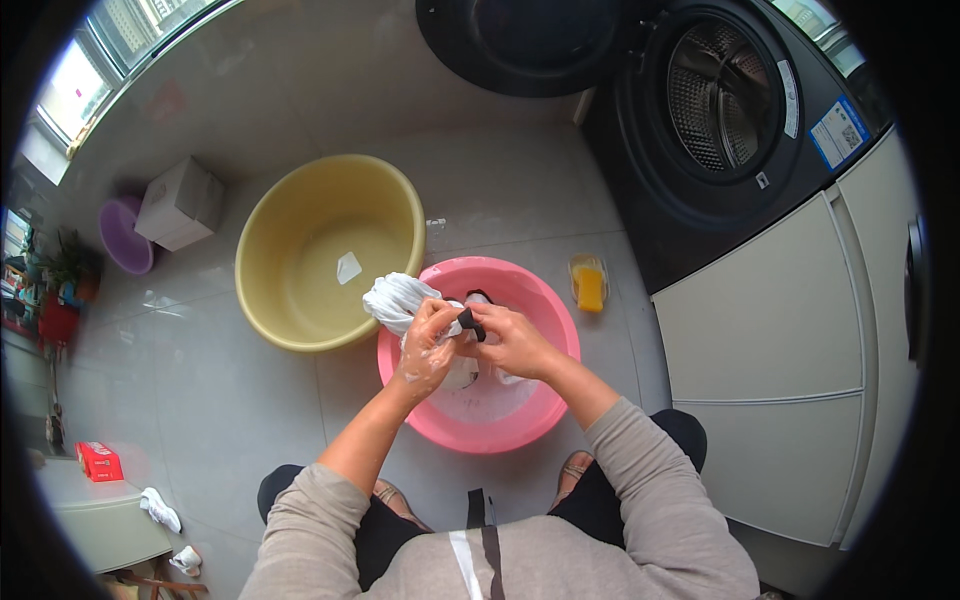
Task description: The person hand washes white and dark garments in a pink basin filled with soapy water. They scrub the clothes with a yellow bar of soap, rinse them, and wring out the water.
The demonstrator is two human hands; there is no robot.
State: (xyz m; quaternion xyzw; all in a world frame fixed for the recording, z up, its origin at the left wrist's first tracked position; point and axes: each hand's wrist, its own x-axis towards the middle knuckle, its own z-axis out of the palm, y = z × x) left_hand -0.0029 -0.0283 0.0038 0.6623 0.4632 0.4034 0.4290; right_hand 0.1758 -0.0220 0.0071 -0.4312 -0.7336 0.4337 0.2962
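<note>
Above a pink plastic basin [551, 315], both of my hands hold a wet white cloth item [401, 296] with a black band [471, 324]. My left hand [429, 349] grips the bunched white fabric, and suds cling to its back. The fingers of my right hand [517, 341] pinch the black band beside it. A gathered bundle of the white fabric hangs over the basin's left rim. Cloudy, sudsy water [480, 409] fills the bottom of the basin, where more white fabric with dark edging lies partly hidden under my hands.
A large yellow tub [300, 330] touches the pink basin's left side. An orange soap bar [589, 289] sits in a clear dish on the right. A black washing machine [634, 217] stands with its door [540, 45] open. A white box [180, 202] and purple basin [124, 236] are farther left.
</note>
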